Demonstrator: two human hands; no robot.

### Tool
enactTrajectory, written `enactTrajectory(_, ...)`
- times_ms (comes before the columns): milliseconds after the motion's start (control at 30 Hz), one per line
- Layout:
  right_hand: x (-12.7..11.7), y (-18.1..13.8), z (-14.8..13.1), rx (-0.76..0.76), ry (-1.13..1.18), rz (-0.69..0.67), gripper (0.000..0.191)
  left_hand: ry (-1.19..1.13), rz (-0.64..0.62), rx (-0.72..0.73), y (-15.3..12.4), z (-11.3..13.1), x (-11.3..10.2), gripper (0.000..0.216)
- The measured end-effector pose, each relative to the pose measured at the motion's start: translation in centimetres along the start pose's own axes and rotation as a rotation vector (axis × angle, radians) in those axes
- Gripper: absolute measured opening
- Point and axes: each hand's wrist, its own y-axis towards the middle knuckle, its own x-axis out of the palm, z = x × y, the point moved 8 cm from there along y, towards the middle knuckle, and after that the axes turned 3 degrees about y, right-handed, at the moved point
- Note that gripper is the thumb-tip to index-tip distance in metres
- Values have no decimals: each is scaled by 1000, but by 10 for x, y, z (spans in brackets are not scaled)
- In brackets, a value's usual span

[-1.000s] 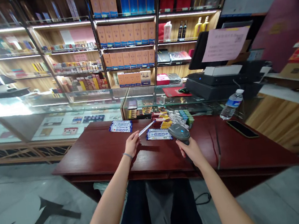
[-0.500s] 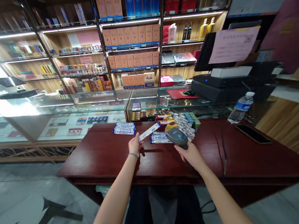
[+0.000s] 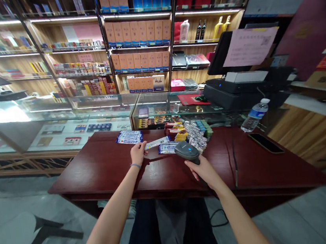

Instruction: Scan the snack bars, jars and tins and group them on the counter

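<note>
Head view: left hand (image 3: 137, 155) grips a slim white-and-blue packet (image 3: 157, 143) by its left end, above the red-brown table (image 3: 97, 165). Right hand (image 3: 202, 169) grasps a dark scanner (image 3: 186, 150), right of the packet. Packet lettering: illegible. Pink notice (image 3: 250, 46), far right: square code, printed lines unreadable.

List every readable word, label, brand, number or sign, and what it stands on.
None can be read.
Pink sheet on the monitor: too blurred.
Packet in the left hand: too small.
Scanner in the right hand: too small.
Water bottle: too blurred.
Orange boxes: too small.
</note>
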Motion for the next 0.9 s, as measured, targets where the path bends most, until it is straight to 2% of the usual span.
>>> enactTrajectory(267,4,3,4,14,-118,-16,25,-46,-7,-3,-2,-7,1,36)
enactTrajectory(467,2,7,8,3,-48,-18,28,-156,-34,-67,2,-14,5,35)
enactTrajectory(600,-6,9,8,0,-68,31,32,-315,-91,-165,6,-11,-1,35)
enactTrajectory(733,-11,9,5,2,-73,36,33,-408,-146,-250,22,-10,-27,36)
enactTrajectory(900,-12,7,-4,-4,-36,55,36,-196,-84,-109,74,-1,-90,44)
